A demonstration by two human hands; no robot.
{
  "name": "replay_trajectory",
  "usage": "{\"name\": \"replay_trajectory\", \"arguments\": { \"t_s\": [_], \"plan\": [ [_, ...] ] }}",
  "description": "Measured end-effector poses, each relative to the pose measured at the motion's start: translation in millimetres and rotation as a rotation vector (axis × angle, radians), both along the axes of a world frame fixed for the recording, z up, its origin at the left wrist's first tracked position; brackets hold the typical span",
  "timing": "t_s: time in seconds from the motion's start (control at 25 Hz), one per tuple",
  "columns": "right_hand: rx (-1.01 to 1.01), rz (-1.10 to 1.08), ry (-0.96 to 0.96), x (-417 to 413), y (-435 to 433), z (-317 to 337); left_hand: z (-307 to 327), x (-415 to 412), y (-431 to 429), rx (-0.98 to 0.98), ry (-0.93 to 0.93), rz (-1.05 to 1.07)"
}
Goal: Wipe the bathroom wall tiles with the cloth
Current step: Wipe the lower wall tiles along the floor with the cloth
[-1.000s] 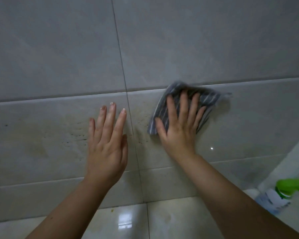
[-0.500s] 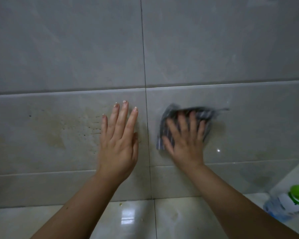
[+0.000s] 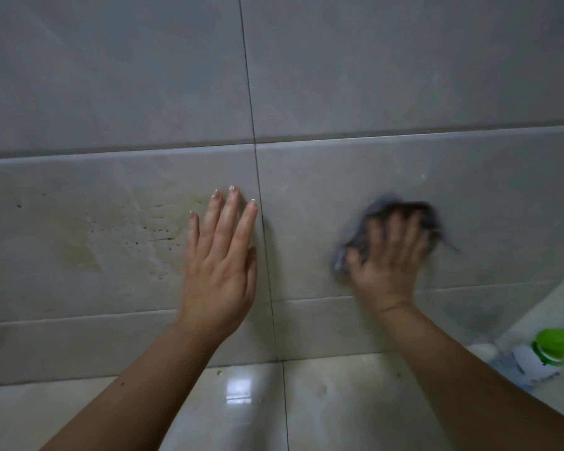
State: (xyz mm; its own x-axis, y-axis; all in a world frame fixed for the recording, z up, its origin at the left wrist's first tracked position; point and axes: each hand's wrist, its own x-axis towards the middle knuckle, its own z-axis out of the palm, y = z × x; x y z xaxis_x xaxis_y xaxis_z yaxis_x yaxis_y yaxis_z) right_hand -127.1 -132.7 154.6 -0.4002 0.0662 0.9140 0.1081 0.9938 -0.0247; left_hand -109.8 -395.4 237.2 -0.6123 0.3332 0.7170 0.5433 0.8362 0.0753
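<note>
Now right hand [image 3: 385, 265] spread, pressing bunched cloth [image 3: 380, 206], axis blurred; left hand [image 3: 219, 271] flat.

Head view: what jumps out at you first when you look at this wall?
Two hands are on the grey wall: the left hand lies flat in the middle, and the blurred right hand presses a bunched grey cloth to the tile further right. Left of the left hand, brownish stains and dark specks mark the tile. A green-capped bottle sits at the lower right.
</note>
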Motion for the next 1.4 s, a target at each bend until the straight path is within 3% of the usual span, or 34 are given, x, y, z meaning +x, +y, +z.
{"name": "replay_trajectory", "arguments": {
  "t_s": [0.16, 0.24, 0.4, 0.56, 0.84, 1.04, 1.2, 1.4],
  "plan": [
    [-0.462, -0.095, 0.101, 4.6, 18.1, 17.7, 1.2, -0.4, 2.0, -0.011, -0.006, 0.004],
    [-0.499, -0.071, 0.087, 1.4, -15.3, 19.1, 2.2, -1.3, 0.9, 0.006, -0.003, 0.016],
    [-0.146, 0.155, -0.077, -0.8, -81.2, 2.1, 1.6, -1.7, -0.3, 0.039, 0.017, 0.023],
    [0.058, 0.181, -0.103, -7.7, -109.1, 0.6, -6.9, -3.0, -9.9, 0.018, 0.047, 0.047],
    [0.496, 0.288, -0.18, -4.7, -64.2, -62.1, -47.9, -0.5, -30.3, -0.107, 0.01, 0.109],
    [0.473, 0.231, -0.201, 12.7, -14.2, -67.8, -58.1, -2.2, -30.9, -0.119, 0.011, 0.121],
    [0.365, 0.269, -0.188, 6.5, -66.2, -50.6, -61.2, -3.6, -15.2, -0.118, 0.038, 0.075],
    [0.447, 0.248, -0.224, 5.9, -34.8, -53.6, -59.2, -4.5, 4.8, -0.095, 0.092, 0.027]
  ]
}}
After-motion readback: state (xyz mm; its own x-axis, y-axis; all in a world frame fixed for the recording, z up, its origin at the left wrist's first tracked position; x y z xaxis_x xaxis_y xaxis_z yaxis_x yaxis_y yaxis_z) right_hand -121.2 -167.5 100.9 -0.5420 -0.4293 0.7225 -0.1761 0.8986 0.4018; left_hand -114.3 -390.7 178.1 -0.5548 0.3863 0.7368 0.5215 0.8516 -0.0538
